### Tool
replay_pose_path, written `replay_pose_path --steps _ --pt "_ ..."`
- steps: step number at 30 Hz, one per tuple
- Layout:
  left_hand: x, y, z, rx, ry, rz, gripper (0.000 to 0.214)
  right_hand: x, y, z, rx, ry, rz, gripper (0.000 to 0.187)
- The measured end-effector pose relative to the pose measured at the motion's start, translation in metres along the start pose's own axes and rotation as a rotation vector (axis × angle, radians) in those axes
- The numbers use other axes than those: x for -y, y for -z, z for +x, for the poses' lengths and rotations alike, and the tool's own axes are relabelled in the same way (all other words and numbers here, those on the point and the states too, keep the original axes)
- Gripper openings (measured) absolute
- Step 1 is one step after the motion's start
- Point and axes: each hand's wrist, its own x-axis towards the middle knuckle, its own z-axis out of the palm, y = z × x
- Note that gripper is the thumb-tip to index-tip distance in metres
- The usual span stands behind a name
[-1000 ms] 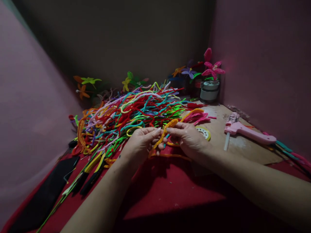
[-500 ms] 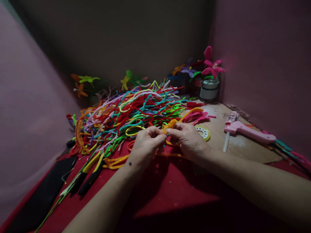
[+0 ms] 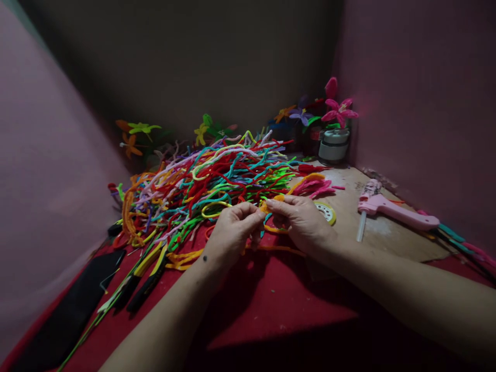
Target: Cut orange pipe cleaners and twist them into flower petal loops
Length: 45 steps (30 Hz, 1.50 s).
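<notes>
My left hand (image 3: 232,232) and my right hand (image 3: 300,222) meet over a red cloth (image 3: 271,310), both pinching a short orange pipe cleaner (image 3: 271,200) between thumb and fingertips. Only a small fuzzy part of it shows between the two hands. Just behind them lies a big pile of coloured pipe cleaners (image 3: 209,181) in red, green, teal, yellow and purple. A few loose orange pieces (image 3: 182,257) lie on the cloth under my left wrist.
A pink glue gun (image 3: 391,211) lies on the wooden board at the right. A roll of tape (image 3: 324,211) sits beside my right hand. Pipe-cleaner flowers (image 3: 338,109) stand in pots along the back wall. Black-handled tools (image 3: 143,281) lie at the left. Pink walls close in both sides.
The orange pipe cleaner hung long between my hands a second ago; now it is bunched short at my fingertips. Both hands stay close together in the same spot.
</notes>
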Motion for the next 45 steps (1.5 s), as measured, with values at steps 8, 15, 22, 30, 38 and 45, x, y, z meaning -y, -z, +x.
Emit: replay_pose_path --steps 8,15,22,30,38,45 --pt "-0.002 -0.001 -0.002 0.010 -0.024 0.012 0.022 0.003 0.001 0.001 0.011 0.008 -0.033 0.026" --pt "0.001 0.004 0.001 0.041 -0.061 -0.066 0.024 0.003 0.003 0.004 0.012 0.002 -0.086 0.030" --pt "-0.002 -0.001 0.000 0.063 0.014 -0.031 0.019 0.011 0.001 -0.002 -0.043 0.189 -0.384 0.032" --pt "-0.004 -0.002 -0.003 0.027 0.063 -0.060 0.016 0.011 0.001 -0.003 -0.008 0.275 -0.441 0.024" --pt "-0.002 -0.003 -0.003 0.015 0.124 -0.074 0.018 0.013 -0.001 -0.003 -0.059 0.270 -0.427 0.017" --pt "0.002 0.003 -0.002 -0.045 0.067 -0.101 0.024 0.006 0.001 0.004 0.030 0.055 -0.066 0.039"
